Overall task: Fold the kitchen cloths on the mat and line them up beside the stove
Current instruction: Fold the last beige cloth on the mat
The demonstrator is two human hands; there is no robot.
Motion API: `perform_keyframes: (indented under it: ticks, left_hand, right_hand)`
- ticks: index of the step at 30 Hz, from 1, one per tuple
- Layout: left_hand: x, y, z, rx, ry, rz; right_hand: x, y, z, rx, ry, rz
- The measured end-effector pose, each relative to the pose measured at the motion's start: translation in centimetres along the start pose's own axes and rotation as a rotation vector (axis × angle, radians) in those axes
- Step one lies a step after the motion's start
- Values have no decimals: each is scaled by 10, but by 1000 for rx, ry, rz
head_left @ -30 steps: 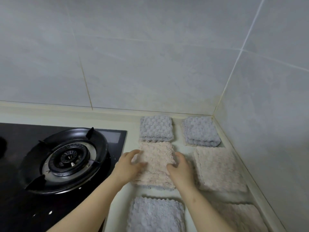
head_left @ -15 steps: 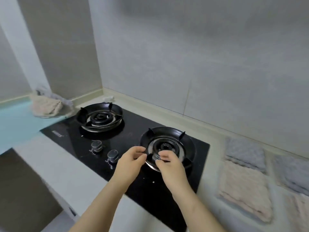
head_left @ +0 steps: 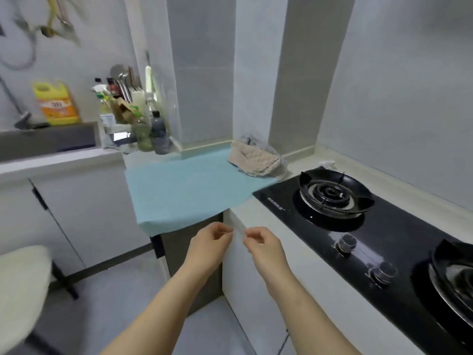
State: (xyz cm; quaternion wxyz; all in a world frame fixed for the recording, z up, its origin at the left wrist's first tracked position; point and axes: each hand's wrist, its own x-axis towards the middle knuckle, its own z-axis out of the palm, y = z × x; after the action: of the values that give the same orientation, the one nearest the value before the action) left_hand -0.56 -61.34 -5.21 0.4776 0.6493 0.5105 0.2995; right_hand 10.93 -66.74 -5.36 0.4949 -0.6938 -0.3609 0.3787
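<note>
- The left hand [head_left: 208, 243] and right hand [head_left: 262, 245] hang side by side at the middle of the view, close but not touching. The fingers of each curl loosely toward the thumb and hold nothing.
- At 3 o'clock from the hands lies the stove [head_left: 384, 234], a glossy black glass slab set into a pale, smooth counter [head_left: 256, 208]. Two round metallic knobs [head_left: 346, 243] stand along its near edge.
- At 2 o'clock a round burner [head_left: 332, 194] of concentric rings sits in a black, dished pan support with raised prongs. A second one is cut off by the frame at 4 o'clock.
- At 12 o'clock the mat [head_left: 184, 190], flat, matte and pale blue, covers a stretch of worktop and droops over its front edge.
- At 1 o'clock, on the mat's far right corner, lie the cloths [head_left: 253, 158]: a crumpled heap, beige and nubby on top, grey beneath, just beside the stove's far left corner.
- At 11 o'clock, past the mat, blurred bottles [head_left: 153, 134] crowd against the tiled wall, and a yellow jug [head_left: 57, 103] stands at 10 o'clock.
</note>
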Motion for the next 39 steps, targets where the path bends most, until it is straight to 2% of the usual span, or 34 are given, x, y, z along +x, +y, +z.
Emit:
perform_keyframes:
  ticks: [4, 9, 22, 24, 28, 31, 36, 39]
  left_hand:
    - [39, -13, -47, -30, 51, -34]
    - [97, -17, -73, -80, 16, -55]
    - [317, 8, -88, -64, -153, -37]
    - [344, 13, -83, -51, -194, -33]
    - [391, 18, -72, -2, -298, -24]
    - [422, 15, -64, 22, -369, -17]
    - [472, 1, -54, 88, -499, 8]
    - [500, -11, -56, 85, -567, 23]
  right_hand:
    - [32, -16, 50, -35, -42, -22]
    - [88, -28, 86, -71, -23, 5]
    - [303, -68, 114, -16, 210, 54]
    - [329, -68, 106, -133, 300, 32]
    - [373, -75, 82, -554, 521, 31]
    - [399, -73, 69, -716, 534, 98]
    - [436, -56, 64, -617, 537, 267]
    - [460, -47, 60, -467, 563, 306]
